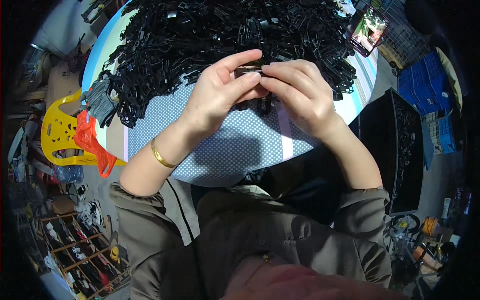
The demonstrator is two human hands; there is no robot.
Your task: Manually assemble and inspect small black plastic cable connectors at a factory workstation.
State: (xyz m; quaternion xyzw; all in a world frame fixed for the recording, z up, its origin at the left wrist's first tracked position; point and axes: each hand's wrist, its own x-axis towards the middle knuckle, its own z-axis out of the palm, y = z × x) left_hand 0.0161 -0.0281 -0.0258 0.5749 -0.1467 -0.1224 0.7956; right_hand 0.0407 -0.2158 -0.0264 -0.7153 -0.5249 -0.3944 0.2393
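Holding a small dark piece between the thumb and the bent index finger, the left hand is pinching it above the near part of the table. The right hand comes from the other side, with its fingers curled and their tips close together at the right end of this piece. Its thumb is hidden, so I cannot tell whether this hand also grips. Thus the piece is between the two hands, partly covered by the fingers. Just beyond the hands, a big heap of black parts covers the far part of the table. A phone stands at the right of the heap, and a grey cloth item lies at its left.
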